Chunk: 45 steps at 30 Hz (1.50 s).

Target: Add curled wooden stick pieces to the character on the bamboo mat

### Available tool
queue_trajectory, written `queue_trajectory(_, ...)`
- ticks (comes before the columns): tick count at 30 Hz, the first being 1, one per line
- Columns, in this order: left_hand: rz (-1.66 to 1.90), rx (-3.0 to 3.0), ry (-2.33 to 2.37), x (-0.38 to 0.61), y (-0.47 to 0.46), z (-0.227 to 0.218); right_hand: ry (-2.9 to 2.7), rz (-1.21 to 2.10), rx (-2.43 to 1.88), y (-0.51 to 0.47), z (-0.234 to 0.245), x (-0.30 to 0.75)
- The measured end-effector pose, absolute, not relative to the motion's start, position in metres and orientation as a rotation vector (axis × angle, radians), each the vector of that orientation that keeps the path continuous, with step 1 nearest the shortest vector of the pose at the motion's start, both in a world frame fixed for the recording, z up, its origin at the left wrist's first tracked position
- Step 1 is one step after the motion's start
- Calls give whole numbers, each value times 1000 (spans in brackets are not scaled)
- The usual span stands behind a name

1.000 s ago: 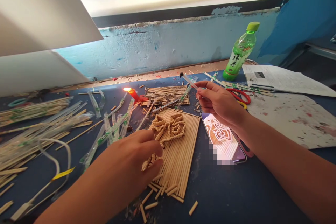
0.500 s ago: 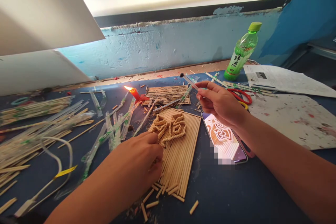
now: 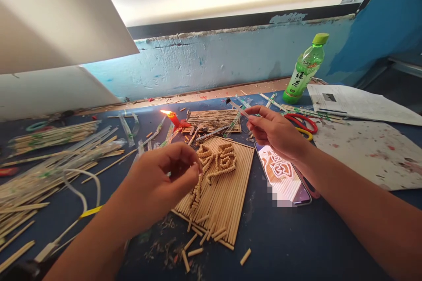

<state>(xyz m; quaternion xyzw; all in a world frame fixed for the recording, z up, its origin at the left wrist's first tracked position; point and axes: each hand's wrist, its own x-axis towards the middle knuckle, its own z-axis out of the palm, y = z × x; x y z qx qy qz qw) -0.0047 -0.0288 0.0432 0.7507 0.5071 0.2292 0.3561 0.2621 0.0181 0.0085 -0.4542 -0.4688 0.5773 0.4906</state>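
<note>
My left hand (image 3: 161, 180) is raised above the left edge of a mat of wooden sticks (image 3: 227, 202), fingers pinched on a short chain of glued stick pieces (image 3: 197, 191) that hangs down to the mat. More glued pieces form a raised figure (image 3: 219, 160) on the mat's far end. My right hand (image 3: 275, 131) hovers past the mat's right corner, pinching a thin clear glue stick (image 3: 238, 108) with a dark tip that points left toward a lit red candle (image 3: 174, 118).
A phone (image 3: 281, 173) showing a similar figure lies right of the mat. Behind are a second stick mat (image 3: 212, 118), red scissors (image 3: 305, 122), a green bottle (image 3: 305, 68) and papers (image 3: 369, 140). Chopsticks and wrappers (image 3: 52, 158) crowd the left; cut stick bits (image 3: 194, 252) lie near.
My left hand has lifted off the mat's near left edge and now holds a chain of pieces dangling. My right hand has barely moved.
</note>
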Motion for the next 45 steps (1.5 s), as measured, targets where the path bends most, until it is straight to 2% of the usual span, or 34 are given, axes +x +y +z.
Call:
queue_trajectory(3,844,1719,1250,-7,-21,44,-1304,1279,-1108,21,6,259)
queue_trajectory(7,1004,1534,1181,-5,-16,42,-1485,1116,-1146,34,11,244)
queue_trajectory(12,840,1608,1151,5,-20,30,-1841,813,-1225,64,21,203)
queue_trajectory(18,888,1760,1124,5,-25,28,-2067,540,-1226,90,21,157)
queue_trajectory(25,850,1858,1143,2,-29,39,-2120,468,-1281,103,18,133)
queue_trajectory(45,934,1777,1149,-5,-24,34,-2110,511,-1256,109,12,132)
